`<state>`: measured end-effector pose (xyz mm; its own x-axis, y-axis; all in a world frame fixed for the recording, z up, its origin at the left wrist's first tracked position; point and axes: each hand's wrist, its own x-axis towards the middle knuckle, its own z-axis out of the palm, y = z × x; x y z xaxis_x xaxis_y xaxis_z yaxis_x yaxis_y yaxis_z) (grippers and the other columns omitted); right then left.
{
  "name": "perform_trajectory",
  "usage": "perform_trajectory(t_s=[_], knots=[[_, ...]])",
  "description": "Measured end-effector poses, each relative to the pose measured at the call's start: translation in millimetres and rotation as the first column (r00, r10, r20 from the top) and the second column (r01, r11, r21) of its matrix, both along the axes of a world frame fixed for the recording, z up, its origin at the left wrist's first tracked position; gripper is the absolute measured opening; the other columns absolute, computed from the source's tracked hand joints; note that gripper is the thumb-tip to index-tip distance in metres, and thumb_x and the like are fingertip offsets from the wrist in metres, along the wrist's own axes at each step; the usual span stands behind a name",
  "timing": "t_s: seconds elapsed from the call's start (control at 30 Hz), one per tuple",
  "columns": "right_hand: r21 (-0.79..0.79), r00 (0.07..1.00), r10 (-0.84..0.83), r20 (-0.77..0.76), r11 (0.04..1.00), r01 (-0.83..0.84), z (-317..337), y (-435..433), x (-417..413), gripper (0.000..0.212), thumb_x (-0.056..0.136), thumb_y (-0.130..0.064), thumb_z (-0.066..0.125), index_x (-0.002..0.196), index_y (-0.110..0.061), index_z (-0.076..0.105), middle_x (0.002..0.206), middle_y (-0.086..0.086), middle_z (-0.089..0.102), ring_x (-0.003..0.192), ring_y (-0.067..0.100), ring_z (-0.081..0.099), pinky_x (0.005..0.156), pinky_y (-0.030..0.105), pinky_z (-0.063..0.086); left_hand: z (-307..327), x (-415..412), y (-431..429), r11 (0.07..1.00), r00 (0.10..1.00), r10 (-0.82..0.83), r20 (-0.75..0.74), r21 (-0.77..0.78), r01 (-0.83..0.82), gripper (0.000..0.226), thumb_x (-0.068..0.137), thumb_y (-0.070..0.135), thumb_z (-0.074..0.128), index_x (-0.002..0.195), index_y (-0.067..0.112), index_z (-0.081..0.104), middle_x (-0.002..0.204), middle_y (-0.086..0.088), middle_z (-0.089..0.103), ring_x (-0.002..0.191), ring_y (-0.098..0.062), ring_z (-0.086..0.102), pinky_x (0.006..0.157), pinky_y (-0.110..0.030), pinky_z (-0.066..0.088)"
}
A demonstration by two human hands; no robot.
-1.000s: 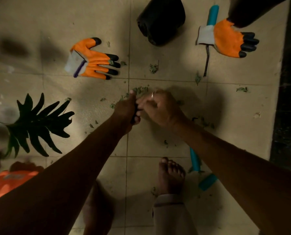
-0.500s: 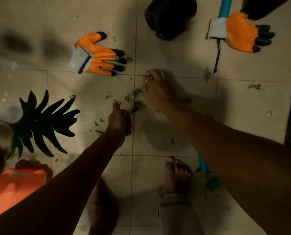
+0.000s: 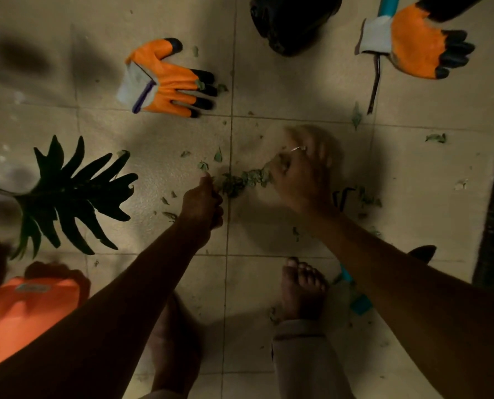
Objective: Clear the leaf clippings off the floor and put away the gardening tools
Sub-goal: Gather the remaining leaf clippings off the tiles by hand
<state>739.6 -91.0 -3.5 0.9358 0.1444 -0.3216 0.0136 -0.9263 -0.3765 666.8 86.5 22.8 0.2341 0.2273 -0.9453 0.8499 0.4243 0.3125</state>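
The leaf clippings (image 3: 240, 181) should be pressed into one heap between left hand (image 3: 202, 203) and right hand (image 3: 300, 174), both curled; what is held cannot be told.

Probably a home's tiled floor (image 3: 297, 90), dimly lit: bare feet (image 3: 302, 289), orange gardening gloves (image 3: 168, 82), a black pot (image 3: 292, 18) and a cut leaf (image 3: 70, 194) suggest houseplant care.
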Motion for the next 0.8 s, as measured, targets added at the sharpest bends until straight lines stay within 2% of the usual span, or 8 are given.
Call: perform_trajectory(t_s=[0.1,0.2,0.3,0.37,0.5,0.57,0.63,0.8], knots=[[-0.108,0.932,-0.349,-0.095,0.935,0.339,-0.9,-3.6,0.9,0.058,0.103,-0.036,0.042,0.158,-0.021,0.028,0.164,0.01,0.018,0.146,0.033,0.019,0.117,0.042,0.015,-2.7,0.4,-0.5,0.999,0.999,-0.035,0.024,0.028,0.034,0.042,0.11,0.046,0.035,0.09,0.016,0.055,0.066,0.002,0.041,0.048,-0.009,0.031,0.045,-0.023,0.026],[-0.109,0.928,-0.352,-0.123,0.934,0.34,-3.3,10.1,-11.0,0.053,0.105,-0.032,0.041,0.156,-0.02,0.033,0.16,0.011,0.021,0.143,0.031,0.02,0.114,0.037,0.014,-6.6,-3.3,1.3,0.997,0.998,-0.058,0.011,0.047,0.057,0.042,0.109,0.046,0.035,0.09,0.016,0.057,0.065,0.002,0.042,0.048,-0.009,0.032,0.046,-0.023,0.027],[0.021,0.97,-0.213,-0.12,0.976,0.217,-2.6,38.6,-27.9,0.05,0.102,-0.031,0.044,0.151,-0.019,0.041,0.153,0.01,0.031,0.136,0.029,0.03,0.111,0.042,0.034,-9.9,-9.7,7.5,0.997,0.998,-0.047,-0.034,0.054,0.049,0.044,0.109,0.048,0.034,0.089,0.015,0.056,0.066,0.001,0.042,0.05,-0.01,0.033,0.048,-0.025,0.027],[0.086,0.988,-0.082,-0.134,0.992,0.094,-4.5,55.0,-39.6,0.056,0.099,-0.037,0.05,0.152,-0.021,0.039,0.153,0.01,0.031,0.134,0.028,0.032,0.105,0.04,0.043,-9.8,-12.6,12.3,0.998,0.998,-0.021,-0.065,0.053,0.024,0.044,0.109,0.049,0.035,0.088,0.015,0.055,0.067,0.0,0.042,0.052,-0.011,0.034,0.05,-0.026,0.027],[0.056,0.957,0.175,-0.23,0.984,-0.166,-13.6,76.6,-59.4,0.076,0.094,-0.05,0.06,0.158,-0.027,0.026,0.162,0.008,0.015,0.143,0.032,0.019,0.108,0.039,0.037,-8.7,-21.8,22.7,0.997,0.997,-0.002,-0.075,0.08,0.008,0.045,0.109,0.049,0.035,0.089,0.015,0.056,0.07,-0.001,0.045,0.054,-0.012,0.036,0.052,-0.026,0.03],[0.041,0.942,0.251,-0.222,0.968,-0.248,-13.6,81.1,-68.2,0.065,0.1,-0.038,0.056,0.158,-0.026,0.028,0.165,0.008,0.014,0.146,0.032,0.017,0.114,0.043,0.035,-8.1,-27.5,27.2,0.997,0.997,0.007,-0.078,0.083,-0.001,0.044,0.109,0.049,0.036,0.09,0.015,0.056,0.072,-0.001,0.046,0.055,-0.013,0.037,0.053,-0.027,0.031],[0.11,0.944,0.248,-0.217,0.967,-0.229,-16.8,80.4,-75.2,0.049,0.104,-0.024,0.048,0.152,-0.022,0.04,0.163,0.008,0.019,0.146,0.029,0.018,0.114,0.045,0.036,-7.8,-31.7,30.3,0.996,0.995,0.015,-0.098,0.092,-0.006,0.044,0.108,0.05,0.037,0.09,0.015,0.057,0.071,-0.001,0.046,0.056,-0.013,0.038,0.054,-0.027,0.033],[0.079,0.888,0.445,-0.111,0.895,-0.439,-21.1,70.7,-70.9,0.027,0.103,-0.014,0.05,0.126,-0.011,0.064,0.141,0.011,0.049,0.135,0.031,0.042,0.102,0.046,0.049,-8.5,-43.7,37.8,0.999,0.995,0.034,-0.094,0.025,-0.032,0.046,0.107,0.053,0.035,0.088,0.016,0.055,0.067,0.001,0.043,0.052,-0.011,0.035,0.047,-0.023,0.03]])
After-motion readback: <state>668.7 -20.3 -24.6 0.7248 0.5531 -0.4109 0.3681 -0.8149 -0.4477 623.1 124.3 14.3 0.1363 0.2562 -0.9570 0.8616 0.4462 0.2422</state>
